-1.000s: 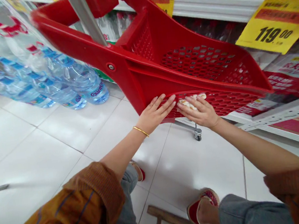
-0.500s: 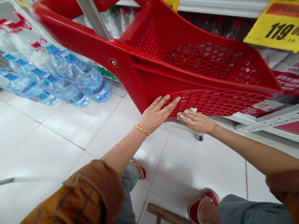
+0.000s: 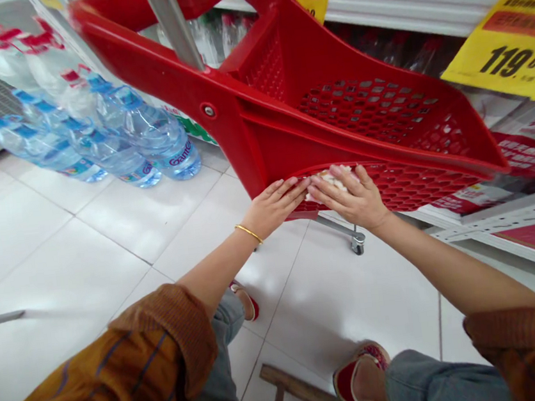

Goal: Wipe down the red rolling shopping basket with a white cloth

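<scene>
A red plastic shopping cart [image 3: 284,137] with a perforated basket stands tilted in front of me. Against the lower side of its basket lies my left hand [image 3: 273,206], fingers stretched out flat, a gold bangle at the wrist. My right hand [image 3: 351,197] presses a crumpled white tissue-like wad [image 3: 330,179] to the holed side panel, fingers spread over it. The two hands' fingertips meet or nearly meet. Most of the wad is hidden under the right fingers.
Several large water bottles [image 3: 158,135] stand on the tiled floor at the left. Shelves with yellow price signs [image 3: 505,41] run along the right behind the cart. A caster wheel [image 3: 358,243] shows below the basket. A wooden stool [image 3: 309,392] is beneath me.
My right hand has moved up the basket side with the white wad and its fingers have spread. My left hand has shifted slightly left and stays on the cart.
</scene>
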Demonstrator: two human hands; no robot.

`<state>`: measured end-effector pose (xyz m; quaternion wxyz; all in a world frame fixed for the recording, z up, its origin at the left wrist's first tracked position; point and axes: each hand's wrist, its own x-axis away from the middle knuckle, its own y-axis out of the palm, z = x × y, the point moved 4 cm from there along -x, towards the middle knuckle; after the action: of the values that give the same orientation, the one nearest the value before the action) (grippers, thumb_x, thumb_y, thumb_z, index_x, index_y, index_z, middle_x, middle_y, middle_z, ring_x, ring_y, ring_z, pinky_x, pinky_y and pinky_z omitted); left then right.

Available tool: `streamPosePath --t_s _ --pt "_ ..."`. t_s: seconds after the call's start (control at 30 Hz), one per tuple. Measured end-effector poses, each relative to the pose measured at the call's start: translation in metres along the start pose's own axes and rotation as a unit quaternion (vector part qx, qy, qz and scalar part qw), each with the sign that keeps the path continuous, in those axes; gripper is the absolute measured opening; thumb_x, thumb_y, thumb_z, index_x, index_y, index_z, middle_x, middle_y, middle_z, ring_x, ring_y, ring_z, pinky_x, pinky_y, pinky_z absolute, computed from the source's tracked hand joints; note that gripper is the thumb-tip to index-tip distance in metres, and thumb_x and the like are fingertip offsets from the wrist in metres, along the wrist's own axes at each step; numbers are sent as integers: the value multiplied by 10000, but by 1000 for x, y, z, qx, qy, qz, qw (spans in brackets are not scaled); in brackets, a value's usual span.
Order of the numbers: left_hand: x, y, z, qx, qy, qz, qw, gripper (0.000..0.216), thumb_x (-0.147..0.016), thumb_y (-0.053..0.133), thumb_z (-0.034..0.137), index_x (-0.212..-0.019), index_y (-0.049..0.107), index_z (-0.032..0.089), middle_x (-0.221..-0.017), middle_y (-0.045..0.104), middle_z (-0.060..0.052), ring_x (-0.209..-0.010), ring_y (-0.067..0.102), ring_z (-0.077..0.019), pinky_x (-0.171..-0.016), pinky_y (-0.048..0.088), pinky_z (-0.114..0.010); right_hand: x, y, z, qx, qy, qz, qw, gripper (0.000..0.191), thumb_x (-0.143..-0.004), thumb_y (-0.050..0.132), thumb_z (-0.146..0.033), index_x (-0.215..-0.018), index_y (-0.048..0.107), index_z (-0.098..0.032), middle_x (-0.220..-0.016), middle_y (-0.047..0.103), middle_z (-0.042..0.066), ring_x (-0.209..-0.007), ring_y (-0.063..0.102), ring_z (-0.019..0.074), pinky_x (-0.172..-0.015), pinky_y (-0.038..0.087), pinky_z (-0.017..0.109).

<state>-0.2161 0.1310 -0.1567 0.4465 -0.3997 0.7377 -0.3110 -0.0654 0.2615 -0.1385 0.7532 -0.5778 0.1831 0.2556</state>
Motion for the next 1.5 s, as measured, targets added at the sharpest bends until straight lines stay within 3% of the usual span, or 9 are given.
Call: streamPosePath --t_s 0.2,0.4,0.57,0.73,0.83,0.97,1.1,1.2,1.5 --pt "-1 -1 -1 17 -5 -5 1000 577 -909 423 114 -1468 297 180 -1540 303 -27 -1436 231 -177 -1189 252 -346 3 11 3 -79 0 -3 997 530 -937 525 -189 -1412 384 -377 -1313 593 -45 -1280 501 177 -1140 358 372" --pt "-1 -5 -1 1 -4 0 1000 563 -905 415 108 -1457 324 168 -1542 296 -10 -1442 211 -168 -1184 260 -321 14 16 -3 -87 -60 13 994 440 -912 553 -140 -1326 522 -288 -1253 642 -10 -1238 543 186 -1074 449 363" --pt "4 -2 1 -2 4 -40 999 586 -895 418 106 -1464 306 190 -1536 306 -1 -1434 233 -150 -1187 257 -318 22 21 -6 -114 -77 19 990 431 -886 581 -110 -1290 562 -259 -1275 628 16 -1253 526 185 -1092 432 353" --pt "13 4 0 -13 7 -69 997 601 -901 413 133 -1478 262 206 -1541 285 13 -1439 209 -138 -1183 263 -310 44 45 -21 -123 -104 -52 986 374 -904 539 -119 -1246 594 -261 -1307 605 6 -1228 543 170 -1075 455 333" --pt "17 4 -1 -29 8 -67 997 589 -915 391 135 -1480 251 220 -1546 259 33 -1436 214 -121 -1178 268 -295 49 46 -28 -107 -128 -42 985 377 -893 542 -97 -1230 605 -253 -1262 638 10 -1183 577 160 -1052 472 312" --pt "19 1 -6 -30 -8 -54 998 587 -927 397 147 -1482 239 249 -1550 239 48 -1429 243 -134 -1177 271 -317 29 21 -25 -57 -137 40 988 412 -868 613 -141 -1246 589 -302 -1234 654 -25 -1196 571 175 -1074 442 332" --pt "17 -3 -8 -10 -9 -44 999 576 -930 433 166 -1472 269 272 -1552 251 36 -1421 272 -152 -1180 261 -336 -1 6 -12 2 -46 54 997 487 -885 617 -222 -1336 496 -362 -1311 597 -24 -1328 443 236 -1152 299 472" --pt "17 -4 -9 -11 -7 -41 999 555 -935 441 184 -1464 294 266 -1553 256 28 -1418 284 -159 -1177 270 -344 -10 8 -10 36 -37 68 996 484 -890 608 -212 -1341 495 -346 -1341 570 -22 -1366 385 247 -1184 198 497" --pt "27 7 -2 -17 -18 -65 998 598 -921 433 179 -1482 242 257 -1555 245 33 -1431 246 -160 -1173 280 -342 13 39 -19 -84 -93 28 992 446 -878 589 -118 -1283 559 -300 -1244 648 -9 -1245 534 166 -1112 381 335"
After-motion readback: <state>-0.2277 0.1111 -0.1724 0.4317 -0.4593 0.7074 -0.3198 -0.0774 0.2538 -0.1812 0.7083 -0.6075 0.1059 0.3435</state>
